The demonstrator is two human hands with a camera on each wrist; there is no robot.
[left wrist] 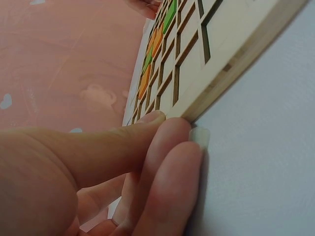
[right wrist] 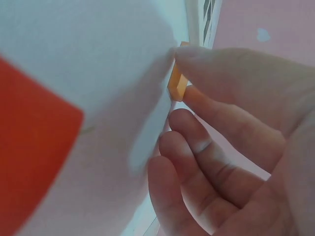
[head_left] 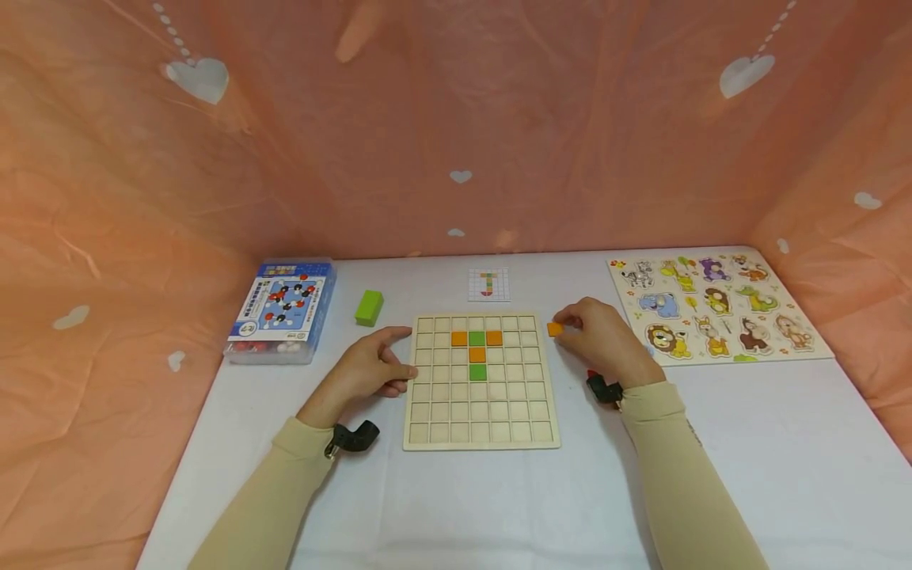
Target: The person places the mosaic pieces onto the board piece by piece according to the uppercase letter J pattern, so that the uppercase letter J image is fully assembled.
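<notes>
A pale wooden grid board (head_left: 499,412) lies flat on the table, with several orange and green square tiles (head_left: 477,372) in its upper cells. My left hand (head_left: 366,368) is at its left side, index finger and thumb touching the frame; the left wrist view shows the thumb tip on the rim (left wrist: 216,91). Just right of the board's upper corner, my right hand (head_left: 594,336) pinches an orange tile (head_left: 554,328) between thumb and index finger. In the right wrist view this tile (right wrist: 177,86) stands tilted on edge, the other fingers loosely bent.
A small pattern card (head_left: 488,284) lies behind the board. Left are a green block (head_left: 369,308) and a molecule-model box (head_left: 281,309). An animal puzzle board (head_left: 720,309) lies right. A red piece (right wrist: 34,147) sits near the right wrist, mostly hidden in the head view.
</notes>
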